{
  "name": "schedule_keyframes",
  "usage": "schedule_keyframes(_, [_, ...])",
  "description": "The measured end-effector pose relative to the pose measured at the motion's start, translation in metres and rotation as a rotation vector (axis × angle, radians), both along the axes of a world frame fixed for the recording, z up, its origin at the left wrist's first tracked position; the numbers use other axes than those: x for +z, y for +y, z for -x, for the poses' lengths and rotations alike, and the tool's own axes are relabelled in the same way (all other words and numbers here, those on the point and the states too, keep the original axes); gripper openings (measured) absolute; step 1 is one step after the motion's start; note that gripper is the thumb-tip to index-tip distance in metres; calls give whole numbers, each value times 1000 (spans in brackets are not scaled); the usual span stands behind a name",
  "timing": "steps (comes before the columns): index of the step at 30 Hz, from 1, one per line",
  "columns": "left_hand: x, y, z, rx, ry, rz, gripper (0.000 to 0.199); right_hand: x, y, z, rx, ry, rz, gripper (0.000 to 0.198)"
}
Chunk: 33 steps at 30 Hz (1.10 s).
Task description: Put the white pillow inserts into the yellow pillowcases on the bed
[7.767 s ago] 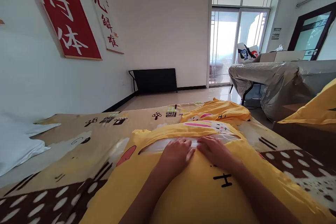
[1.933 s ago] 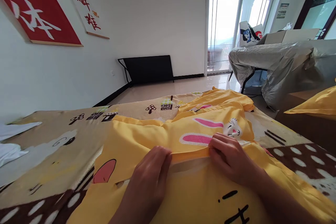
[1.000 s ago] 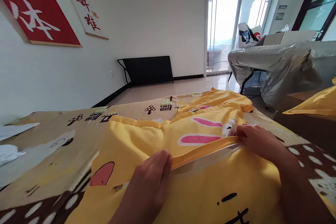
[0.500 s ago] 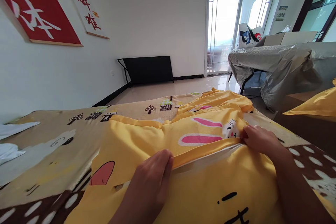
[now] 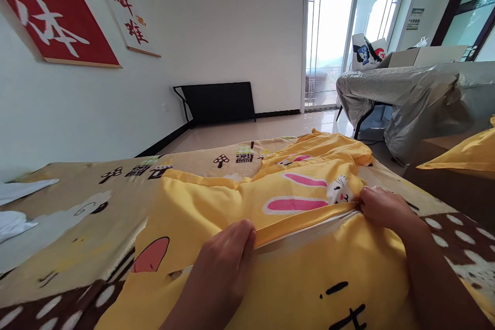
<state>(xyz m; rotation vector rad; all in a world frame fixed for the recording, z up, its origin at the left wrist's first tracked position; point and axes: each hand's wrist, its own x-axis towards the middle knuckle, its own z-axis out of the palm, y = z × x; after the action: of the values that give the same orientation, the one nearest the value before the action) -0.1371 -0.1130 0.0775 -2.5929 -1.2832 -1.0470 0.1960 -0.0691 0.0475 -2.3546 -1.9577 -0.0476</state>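
Head view shows yellow rabbit-printed fabric, apparently over white padding.

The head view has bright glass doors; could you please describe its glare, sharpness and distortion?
Head view: glass doors partly wash out to white, and the floor gleams; head view: left hand, right hand and yellow cover look fairly sharp; head view: the red scroll slants, perhaps partly wide-angle distortion.

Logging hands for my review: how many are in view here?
2: the left hand, gripping the yellow fabric's edge near the picture's centre, and the right hand, gripping it farther right, beside the rabbit face.
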Motion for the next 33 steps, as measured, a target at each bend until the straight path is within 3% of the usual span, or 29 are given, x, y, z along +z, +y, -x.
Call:
schedule_keyframes(4, [0,0,0,8,-6,8,25,13,-5,0,-74,-62,89,26])
schedule_keyframes(11, [-3,2,4,53,-84,41,27,35,-21,0,-199,44,-69,27])
schedule_keyframes(18, [13,-10,-7,274,-283,235,32,41,-24,5,-100,134,-143,28])
schedule_keyframes(33, [16,-12,-8,270,-340,341,32,42,-20,5,-104,140,23,22])
